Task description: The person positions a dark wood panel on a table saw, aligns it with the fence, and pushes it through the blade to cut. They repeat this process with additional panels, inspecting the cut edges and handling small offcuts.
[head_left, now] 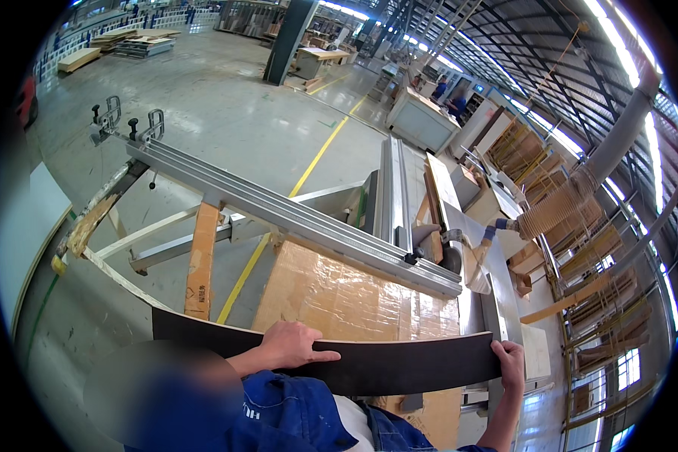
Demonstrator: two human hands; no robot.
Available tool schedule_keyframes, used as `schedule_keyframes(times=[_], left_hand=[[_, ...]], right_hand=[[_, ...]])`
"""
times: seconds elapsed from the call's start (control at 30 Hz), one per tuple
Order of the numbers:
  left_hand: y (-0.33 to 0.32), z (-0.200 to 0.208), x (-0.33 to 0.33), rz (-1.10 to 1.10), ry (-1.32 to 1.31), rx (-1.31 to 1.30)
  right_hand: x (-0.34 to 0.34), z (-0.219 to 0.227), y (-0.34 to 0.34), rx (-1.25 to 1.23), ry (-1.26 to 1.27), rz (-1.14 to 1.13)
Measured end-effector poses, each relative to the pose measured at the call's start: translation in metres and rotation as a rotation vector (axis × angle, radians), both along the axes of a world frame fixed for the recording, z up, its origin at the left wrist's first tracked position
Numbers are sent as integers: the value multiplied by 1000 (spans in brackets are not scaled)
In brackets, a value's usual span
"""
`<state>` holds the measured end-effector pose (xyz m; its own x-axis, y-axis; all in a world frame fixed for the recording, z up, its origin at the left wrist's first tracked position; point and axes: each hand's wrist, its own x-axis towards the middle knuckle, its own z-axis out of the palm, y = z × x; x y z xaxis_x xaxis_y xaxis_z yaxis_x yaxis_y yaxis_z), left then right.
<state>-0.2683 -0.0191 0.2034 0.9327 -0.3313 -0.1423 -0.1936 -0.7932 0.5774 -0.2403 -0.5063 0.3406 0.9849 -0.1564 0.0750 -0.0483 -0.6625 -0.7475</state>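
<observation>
A long, narrow board point(414, 367) with a black face and a pale top edge stretches across in front of my body. My left hand point(294, 345) is closed over its top edge near the middle, the fingertips partly hidden. At the board's right end, my right hand point(511, 363) grips the corner, fingers bent round the edge. Just beyond the board lies a cardboard-covered surface point(339, 286) with shiny clear film. A grey metal fence rail point(294, 220) of a sliding table saw crosses behind it.
A round saw blade point(450, 260) shows near the rail's right end, beside a pale guard point(477, 273) and a ribbed extraction hose point(557, 211). Two clamps point(145, 126) sit at the rail's far left end. Racks of boards point(603, 286) line the right side. A dark pillar point(289, 45) stands farther off.
</observation>
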Motion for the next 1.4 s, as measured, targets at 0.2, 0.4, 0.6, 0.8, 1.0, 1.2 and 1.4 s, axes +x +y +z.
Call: schedule_keyframes(times=[0.2,0.4,0.6,0.8,1.0,1.2,1.4], left_hand=[[-6,2,-1,14,-1,9],[-20,0,0,13,25,21],[-50,7,-1,-83,35,122],[-91,21,-8,-137,42,185],[-119,24,-12,-204,13,309],[-135,30,-5,-214,51,355],[-137,22,25,-207,-10,441]], right_hand=[[-9,3,3,-81,-11,39],[-37,-2,-8,-77,-9,21],[-93,-36,-39,3,-67,-99],[-144,-82,-80,82,-137,-215],[-165,-119,-105,151,-194,-208],[-159,-141,-114,193,-129,-267],[-144,-172,-113,285,-143,-275]])
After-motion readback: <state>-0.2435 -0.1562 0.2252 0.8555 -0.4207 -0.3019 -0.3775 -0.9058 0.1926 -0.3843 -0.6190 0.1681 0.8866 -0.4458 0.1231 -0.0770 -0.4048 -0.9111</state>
